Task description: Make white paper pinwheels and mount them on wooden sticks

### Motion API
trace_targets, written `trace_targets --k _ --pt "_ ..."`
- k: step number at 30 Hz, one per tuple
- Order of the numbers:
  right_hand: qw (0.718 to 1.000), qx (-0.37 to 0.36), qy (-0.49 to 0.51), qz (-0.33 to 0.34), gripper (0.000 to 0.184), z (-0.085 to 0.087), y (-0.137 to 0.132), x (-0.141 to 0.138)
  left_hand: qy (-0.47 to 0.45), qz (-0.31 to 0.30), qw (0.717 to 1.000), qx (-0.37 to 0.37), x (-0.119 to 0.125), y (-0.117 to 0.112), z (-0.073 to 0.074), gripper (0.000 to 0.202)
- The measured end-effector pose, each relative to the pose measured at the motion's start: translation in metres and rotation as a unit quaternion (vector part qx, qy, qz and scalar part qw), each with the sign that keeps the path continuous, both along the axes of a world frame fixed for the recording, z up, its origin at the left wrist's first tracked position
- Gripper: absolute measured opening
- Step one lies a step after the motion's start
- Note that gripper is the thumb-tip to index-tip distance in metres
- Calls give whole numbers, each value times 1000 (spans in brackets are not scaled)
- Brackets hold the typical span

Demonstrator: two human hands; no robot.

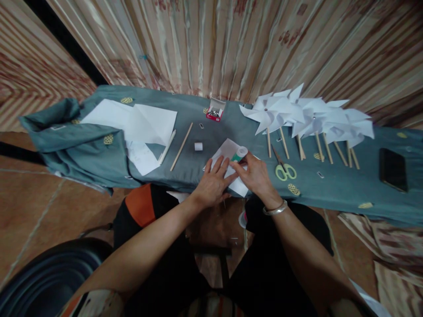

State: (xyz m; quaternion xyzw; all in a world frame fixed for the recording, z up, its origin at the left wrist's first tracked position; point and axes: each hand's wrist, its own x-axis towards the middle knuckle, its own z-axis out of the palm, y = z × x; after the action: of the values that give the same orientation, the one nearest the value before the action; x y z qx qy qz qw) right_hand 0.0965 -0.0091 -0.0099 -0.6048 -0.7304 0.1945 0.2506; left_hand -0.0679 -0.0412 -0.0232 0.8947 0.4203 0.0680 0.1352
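Note:
A folded piece of white paper (227,148) lies on the cloth-covered board in front of me. My left hand (214,179) rests flat on it with the fingers stretched out. In my right hand (254,175) is a green and white glue stick (239,153), its lower end hidden at the paper by the fingers. A small white cap (198,146) stands left of the paper. Further left lies a bare wooden stick (181,147).
White paper sheets (148,121) and a white pen (167,147) lie on the left. A small red box (215,111) of metal pins stands behind. On the right are several paper pinwheels (313,115), green-handled scissors (285,171) and a phone (393,169). A curtain (198,48) hangs behind.

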Motion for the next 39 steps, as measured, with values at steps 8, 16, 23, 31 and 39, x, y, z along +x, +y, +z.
trace_targets --k 8,16,23,31,39 --pt "999 23 -20 23 31 -5 -2 4 6 -2 1000 -1 0 1 1 77" --pt "998 43 -29 42 31 -3 -5 7 -1 -3 1000 5 0 0 1 76" --pt "997 52 -17 50 31 -3 -6 12 -5 -5 1000 10 -1 1 -2 79" --pt "997 57 -10 55 31 -4 -9 18 3 -8 1000 13 -1 1 -2 75" --pt "996 72 -10 56 33 -7 -9 24 3 -9 1000 25 -2 1 -5 82"
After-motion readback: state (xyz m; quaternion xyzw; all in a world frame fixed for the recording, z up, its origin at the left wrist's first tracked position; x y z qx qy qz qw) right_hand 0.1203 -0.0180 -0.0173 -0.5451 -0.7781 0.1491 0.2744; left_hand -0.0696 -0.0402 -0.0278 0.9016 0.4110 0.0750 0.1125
